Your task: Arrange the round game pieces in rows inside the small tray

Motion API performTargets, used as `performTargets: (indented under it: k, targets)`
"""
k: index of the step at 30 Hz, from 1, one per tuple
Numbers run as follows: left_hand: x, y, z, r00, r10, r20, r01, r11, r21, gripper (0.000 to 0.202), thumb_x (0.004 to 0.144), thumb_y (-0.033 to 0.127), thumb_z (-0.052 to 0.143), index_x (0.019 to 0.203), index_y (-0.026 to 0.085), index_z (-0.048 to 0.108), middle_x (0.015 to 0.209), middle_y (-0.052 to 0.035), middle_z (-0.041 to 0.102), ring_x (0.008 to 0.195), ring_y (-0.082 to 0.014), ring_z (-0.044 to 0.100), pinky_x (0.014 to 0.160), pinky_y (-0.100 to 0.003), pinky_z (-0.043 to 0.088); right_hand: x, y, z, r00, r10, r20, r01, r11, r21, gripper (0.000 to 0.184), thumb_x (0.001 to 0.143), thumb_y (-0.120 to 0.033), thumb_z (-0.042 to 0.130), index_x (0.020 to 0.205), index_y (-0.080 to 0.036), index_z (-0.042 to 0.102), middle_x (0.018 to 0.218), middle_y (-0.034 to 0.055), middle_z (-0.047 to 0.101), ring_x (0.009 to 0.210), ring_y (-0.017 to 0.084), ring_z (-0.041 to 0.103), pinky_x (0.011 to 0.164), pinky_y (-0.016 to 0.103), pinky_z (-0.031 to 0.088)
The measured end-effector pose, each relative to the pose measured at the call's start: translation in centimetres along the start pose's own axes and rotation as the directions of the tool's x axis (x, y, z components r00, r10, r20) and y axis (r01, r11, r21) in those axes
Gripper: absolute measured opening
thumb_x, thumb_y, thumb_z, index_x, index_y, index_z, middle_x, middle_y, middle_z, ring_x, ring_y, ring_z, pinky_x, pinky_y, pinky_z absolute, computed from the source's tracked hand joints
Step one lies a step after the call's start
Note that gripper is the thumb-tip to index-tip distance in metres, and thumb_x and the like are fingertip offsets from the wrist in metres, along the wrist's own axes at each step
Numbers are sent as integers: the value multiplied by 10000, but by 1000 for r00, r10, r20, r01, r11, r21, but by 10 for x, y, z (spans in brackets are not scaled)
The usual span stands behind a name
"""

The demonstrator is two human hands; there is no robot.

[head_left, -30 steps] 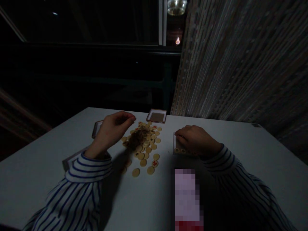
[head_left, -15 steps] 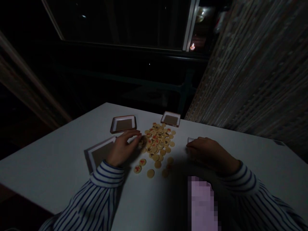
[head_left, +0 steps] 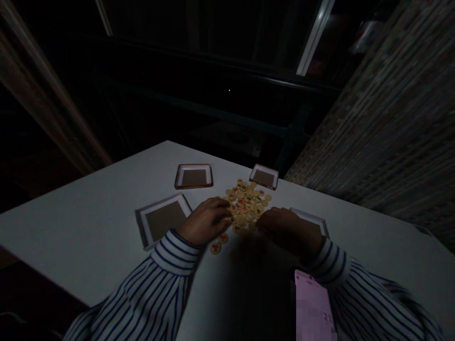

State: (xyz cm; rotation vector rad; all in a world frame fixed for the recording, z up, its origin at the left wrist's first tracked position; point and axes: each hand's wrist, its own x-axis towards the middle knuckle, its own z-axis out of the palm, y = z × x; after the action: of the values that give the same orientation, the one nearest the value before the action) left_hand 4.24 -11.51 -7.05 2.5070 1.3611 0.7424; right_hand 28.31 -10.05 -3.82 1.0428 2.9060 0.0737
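A loose heap of round Chinese chess pieces (head_left: 245, 199), pale wood with red or black characters, lies on the white table (head_left: 106, 203). My left hand (head_left: 208, 220) is at the heap's left edge, fingers bent and thumb apart from them, touching or just over the pieces. At the near right edge my right hand (head_left: 284, 229) is curled, with its fingertips down by the pieces in deep shadow; what they hold, if anything, is hidden. Two red-marked pieces (head_left: 215, 248) lie in front of my left hand. Shadow dims the pieces between my hands.
Shallow trays surround the heap: one at back left (head_left: 194, 186), one at back right (head_left: 263, 185), one left of my left hand (head_left: 142, 227), and one partly behind my right hand (head_left: 314, 217). A pink phone-like object (head_left: 313, 293) is near my right forearm. Strand curtains (head_left: 373, 118) hang behind.
My right hand has moved left from the right-hand tray to the heap. My left hand has shifted right onto the heap's edge. The camera view has turned slightly.
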Motion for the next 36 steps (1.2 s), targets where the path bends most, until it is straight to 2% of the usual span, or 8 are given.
performTargets:
  k: [8, 14, 22, 26, 28, 30, 32, 36]
  targets:
    - [2, 3, 1, 1000, -5, 9, 5, 1000, 23, 247, 750, 225, 557, 978, 168, 632, 1096, -83, 609, 1044, -203, 524, 926, -351, 413, 38, -10, 7, 996, -69, -56, 72, 997, 42, 208, 880, -259, 441, 963, -180, 615, 952, 63, 641, 930, 188, 515, 765, 316, 334]
    - [1, 0, 4, 999, -46, -6, 46, 999, 3, 304, 752, 221, 553, 1047, 151, 586, 1066, -81, 617, 1032, -197, 528, 933, -347, 403, 45, -9, 10, 996, -84, -37, 85, 995, 56, 195, 864, -266, 470, 953, -187, 624, 996, 59, 643, 970, 202, 512, 791, 331, 320]
    - [0, -1, 3, 994, -102, -48, 103, 995, 19, 267, 767, 186, 510, 1021, 149, 582, 1049, -80, 624, 1015, -200, 538, 919, -347, 412, 53, -9, 7, 993, -104, 51, 102, 994, 47, 177, 845, -275, 494, 943, -204, 624, 969, 51, 649, 956, 194, 521, 740, 315, 313]
    - [1, 0, 2, 993, -103, -56, 103, 995, 3, 253, 775, 170, 490, 1011, 161, 580, 1036, -74, 628, 998, -197, 546, 907, -349, 419, 54, -8, 6, 995, -89, 46, 84, 992, 99, 184, 841, -253, 493, 941, -201, 637, 945, 56, 658, 932, 197, 534, 763, 324, 331]
    - [1, 1, 2, 993, -96, -67, 95, 995, -12, 240, 781, 164, 481, 999, 165, 580, 1013, -67, 632, 974, -190, 554, 890, -343, 427, 54, -7, 7, 997, -76, 0, 75, 981, 182, 190, 839, -252, 496, 931, -186, 649, 923, 65, 662, 924, 193, 539, 783, 319, 347]
    - [1, 1, 2, 993, -85, -85, 83, 996, -32, 235, 783, 162, 483, 999, 172, 578, 995, -57, 636, 954, -183, 560, 874, -337, 432, 54, -5, 10, 996, -29, -81, 54, 941, 335, 196, 834, -269, 507, 925, -178, 655, 906, 61, 664, 897, 177, 550, 787, 303, 369]
    - [1, 2, 3, 991, -76, -107, 71, 996, -52, 240, 777, 174, 506, 1007, 184, 573, 996, -47, 637, 950, -181, 562, 865, -337, 433, 54, -4, 12, 990, 66, -121, 11, 841, 541, 202, 817, -290, 529, 926, -177, 656, 869, 43, 669, 819, 153, 572, 751, 281, 399]
    - [1, 5, 3, 984, -70, -163, 57, 995, -83, 259, 756, 235, 571, 1013, 199, 566, 1006, -41, 637, 950, -185, 566, 857, -348, 434, 55, -4, 13, 975, 222, -28, -90, 506, 858, 228, 754, -339, 594, 891, -170, 662, 790, 22, 669, 703, 135, 586, 643, 255, 434]
